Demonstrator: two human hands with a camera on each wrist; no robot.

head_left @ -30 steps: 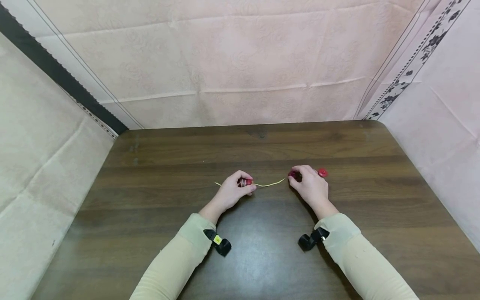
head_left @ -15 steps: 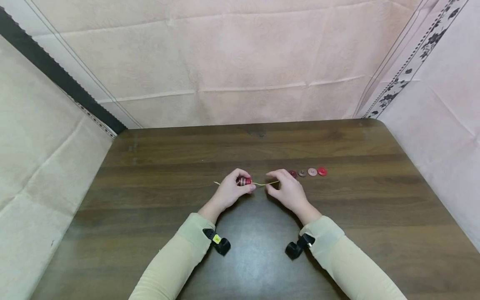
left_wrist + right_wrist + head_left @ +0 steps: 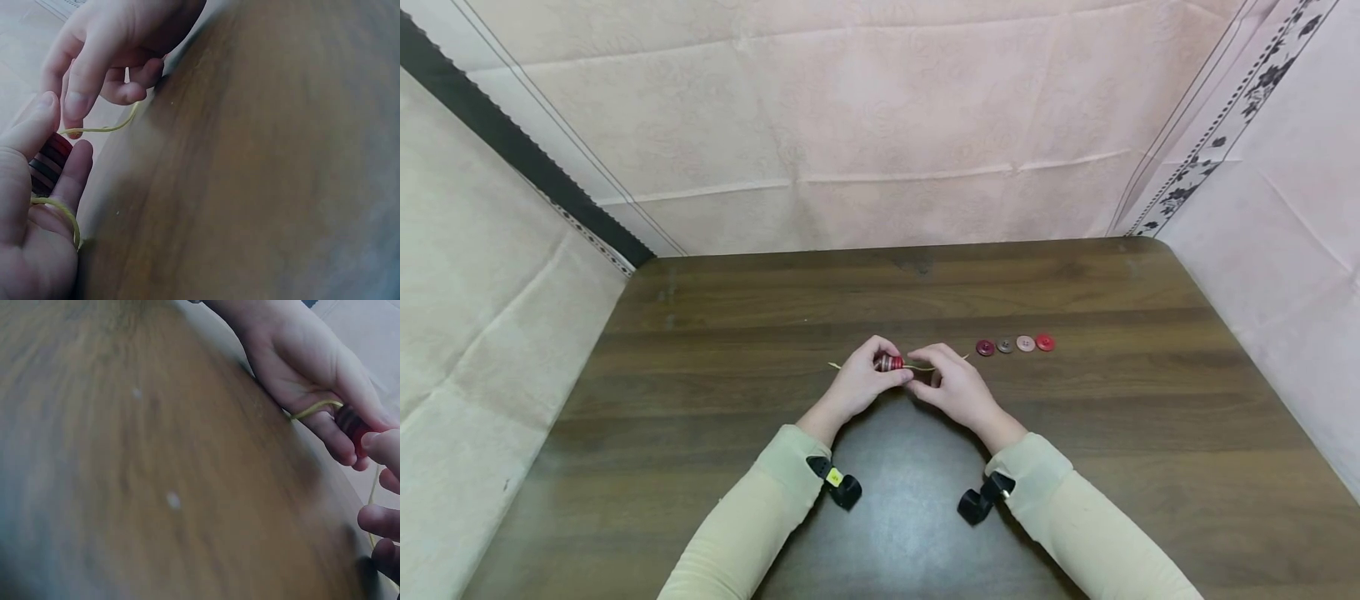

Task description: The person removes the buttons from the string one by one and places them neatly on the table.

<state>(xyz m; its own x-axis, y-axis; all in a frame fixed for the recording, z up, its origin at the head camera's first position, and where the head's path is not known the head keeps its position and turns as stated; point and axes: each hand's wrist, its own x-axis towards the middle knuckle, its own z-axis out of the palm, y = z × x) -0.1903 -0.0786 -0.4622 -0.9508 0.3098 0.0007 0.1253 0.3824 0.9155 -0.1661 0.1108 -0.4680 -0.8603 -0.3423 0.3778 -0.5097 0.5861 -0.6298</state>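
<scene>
Near the middle of the dark wooden counter [image 3: 715,333], both hands meet over a short stack of buttons [image 3: 889,363] threaded on a thin yellow cord [image 3: 925,367]. The left hand [image 3: 859,385] has its thumb and fingers curled round the stack, gripping it; the left wrist view shows the striped edges of the stack [image 3: 49,164] between thumb and forefinger, with a loop of cord [image 3: 59,209] crossing the palm. The right hand [image 3: 951,385] lies just beside it, at about 3 o'clock from the stack, its fingertips pinching the cord close to the buttons. The two hands are nearly touching.

The cord's long axis runs roughly 9 o'clock to 3 o'clock across the counter: a short tail pokes out past the left hand at 9 o'clock, and the free end reaches out beyond the right hand toward 3 o'clock. That free end points at a row of four loose buttons [image 3: 1015,343] lying flat on the counter, well apart from the hands at about 2 o'clock. The row lies along the same left-to-right line as the cord, and the right hand is clearly the nearer one to it.

No container shows in any view; the stack is carried by the cord alone.
</scene>
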